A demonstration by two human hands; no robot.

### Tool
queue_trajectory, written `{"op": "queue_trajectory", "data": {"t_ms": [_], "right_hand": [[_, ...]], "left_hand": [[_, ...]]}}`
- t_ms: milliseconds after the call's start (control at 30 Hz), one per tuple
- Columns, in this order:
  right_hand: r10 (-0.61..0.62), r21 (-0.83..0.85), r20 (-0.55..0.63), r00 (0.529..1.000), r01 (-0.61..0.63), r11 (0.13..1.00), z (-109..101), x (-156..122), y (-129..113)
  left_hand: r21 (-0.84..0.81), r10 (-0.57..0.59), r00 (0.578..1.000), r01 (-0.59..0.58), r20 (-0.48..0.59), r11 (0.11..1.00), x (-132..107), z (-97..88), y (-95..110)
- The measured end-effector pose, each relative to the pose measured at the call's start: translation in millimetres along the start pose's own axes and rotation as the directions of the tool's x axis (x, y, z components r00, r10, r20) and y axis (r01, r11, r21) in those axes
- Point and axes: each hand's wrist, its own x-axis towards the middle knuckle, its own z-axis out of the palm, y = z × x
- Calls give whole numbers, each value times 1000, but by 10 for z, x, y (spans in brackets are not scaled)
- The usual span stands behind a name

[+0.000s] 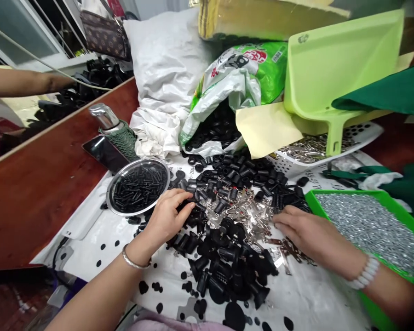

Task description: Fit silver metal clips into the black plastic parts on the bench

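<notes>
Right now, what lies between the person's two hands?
In the head view, silver metal terminals and black cylindrical parts lie mixed between the left hand and the right hand.

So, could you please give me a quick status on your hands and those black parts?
Left hand on black parts; right hand at silver metal pieces. Steel dish beside left hand, green tray by right.

The left hand (165, 220) touches black rubber parts (227, 257), and the right hand (312, 241) is near silver metal terminals (251, 211), between a steel plate (107, 193) and a green tray (348, 191).
</notes>
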Motion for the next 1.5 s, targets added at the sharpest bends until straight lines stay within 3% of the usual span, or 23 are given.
{"op": "queue_trajectory", "data": {"t_ms": [167,333,467,633,867,900,1000,1033,1100,1200,1300,1400,1500], "right_hand": [[8,206,-117,993,17,979,4,25,60],[19,238,-169,986,21,971,-33,20,21],[27,263,-176,984,21,965,-60,-1,14],[1,380,-244,970,95,920,-103,11,-8],[-47,448,-332,942,202,871,-442,88,-373],[-58,442,-354,934,222,869,-502,103,-461],[-125,416,-414,902,309,855,-625,158,-731],[-143,400,-430,891,330,855,-639,176,-814],[-181,357,-452,873,364,860,-630,203,-956],[-252,259,-480,840,410,874,-573,208,-1113],[-326,84,-504,799,422,903,-544,174,-1236],[-379,-60,-453,807,396,916,-554,141,-1332],[-365,-42,-418,832,384,922,-539,149,-1383]], "left_hand": [[56,-28,1000,29,-11,998,366,7,-36],[18,-43,999,43,20,999,867,309,43],[-116,-84,995,90,57,989,1103,507,48],[-415,-166,979,200,116,888,1084,413,26],[-786,-117,931,355,346,505,422,164,303],[-833,-99,919,387,381,394,315,159,349],[-873,-27,874,482,485,-78,56,167,447],[-855,-10,867,489,498,-175,-8,168,465],[-844,-5,869,480,495,-241,-109,154,486],[-858,-33,881,450,472,-246,-221,103,488],[-904,-102,905,392,412,-170,-321,61,466],[-942,-156,929,334,335,-28,-412,72,428],[-953,-187,943,293,275,80,-477,124,398]]}}
